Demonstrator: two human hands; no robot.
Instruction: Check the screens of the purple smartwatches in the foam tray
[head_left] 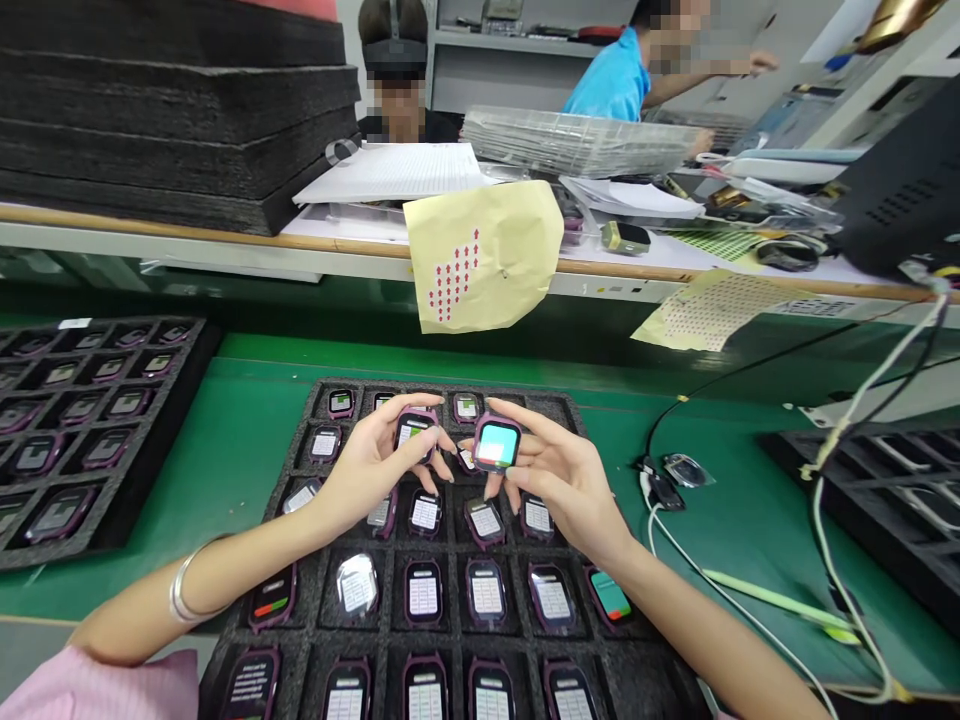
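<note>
Got mostly list-screen smartwatches (424,593) in foam tray (386,640). Pinching purple-cased smartwatch (410,428) in left hand (367,458) at tray's 11 o'clock, teal-screened smartwatch (497,445) in right hand (566,472) at 1, just apart. Likely partway; can't sort done from pending.

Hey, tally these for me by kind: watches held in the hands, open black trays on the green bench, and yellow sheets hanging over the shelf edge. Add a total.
Watches: 2, one in the left hand, one in the right hand
Open black trays: 3
Yellow sheets: 2
Total: 7
</note>
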